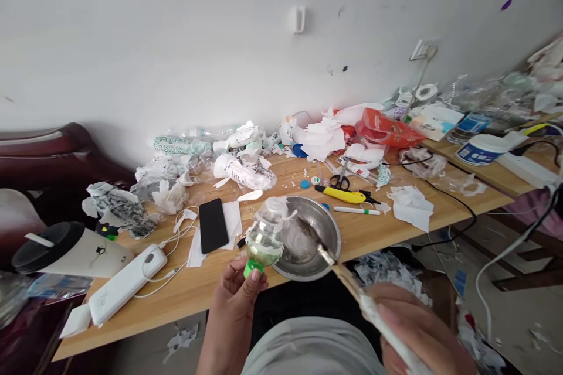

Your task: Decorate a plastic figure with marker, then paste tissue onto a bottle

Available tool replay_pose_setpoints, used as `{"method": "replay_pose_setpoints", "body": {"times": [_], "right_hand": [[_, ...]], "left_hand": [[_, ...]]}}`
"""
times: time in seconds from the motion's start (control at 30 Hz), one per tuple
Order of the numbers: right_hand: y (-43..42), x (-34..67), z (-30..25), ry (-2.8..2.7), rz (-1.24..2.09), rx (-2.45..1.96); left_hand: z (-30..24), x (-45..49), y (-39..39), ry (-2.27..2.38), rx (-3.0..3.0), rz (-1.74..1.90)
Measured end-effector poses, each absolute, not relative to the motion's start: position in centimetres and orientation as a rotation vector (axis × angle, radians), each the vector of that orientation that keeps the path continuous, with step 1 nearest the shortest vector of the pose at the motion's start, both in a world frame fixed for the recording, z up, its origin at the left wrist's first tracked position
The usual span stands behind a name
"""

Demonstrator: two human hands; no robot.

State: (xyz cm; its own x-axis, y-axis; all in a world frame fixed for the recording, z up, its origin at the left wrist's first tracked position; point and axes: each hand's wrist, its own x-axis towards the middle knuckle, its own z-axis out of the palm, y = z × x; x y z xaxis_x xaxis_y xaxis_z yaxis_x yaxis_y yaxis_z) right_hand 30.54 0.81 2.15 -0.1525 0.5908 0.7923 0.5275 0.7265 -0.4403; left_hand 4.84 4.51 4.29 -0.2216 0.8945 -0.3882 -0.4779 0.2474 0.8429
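My left hand [235, 296] is closed round the green cap end of a clear plastic bottle [267, 234], which is held cap down. White paper strips cling to the bottle's side. My right hand [417, 328] grips a paintbrush [352, 281] by its pale handle. The bristle end points into a metal bowl [333, 234] at the table's front edge, beside the bottle. Whitish wet paste lies in the bowl. Whether the bristles touch the paste, I cannot tell.
A black phone [213, 225], a white power bank [127, 284] and a tumbler [74, 249] are on the left. Scissors [341, 179], a yellow utility knife [343, 194] and a marker [356, 210] lie behind the bowl. Paper-covered bottles [244, 173] and a red bag [382, 129] line the wall.
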Motion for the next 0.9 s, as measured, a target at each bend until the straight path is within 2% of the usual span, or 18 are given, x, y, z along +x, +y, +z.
{"method": "replay_pose_setpoints", "body": {"times": [0.17, 0.4, 0.53, 0.7, 0.9], "right_hand": [[2.4, 28.6, 5.1, -1.929, -0.054, -0.729], [2.3, 27.8, 5.6, -1.88, -0.11, -0.75], [2.3, 27.4, 5.7, -1.87, -0.052, -0.752], [2.9, 26.0, 6.1, -1.942, 0.017, -0.729], [2.2, 26.2, 5.9, -2.002, 0.146, -0.627]], "left_hand": [[2.9, 4.1, 4.6, 1.331, 0.675, 1.453], [1.5, 2.8, 4.6, 1.456, 0.936, 1.513], [0.6, 1.8, 4.3, 1.591, 1.426, 1.622], [1.5, 1.7, 4.5, 1.539, 2.218, 1.718], [2.6, 1.6, 4.5, 1.542, 2.484, 1.715]]}}
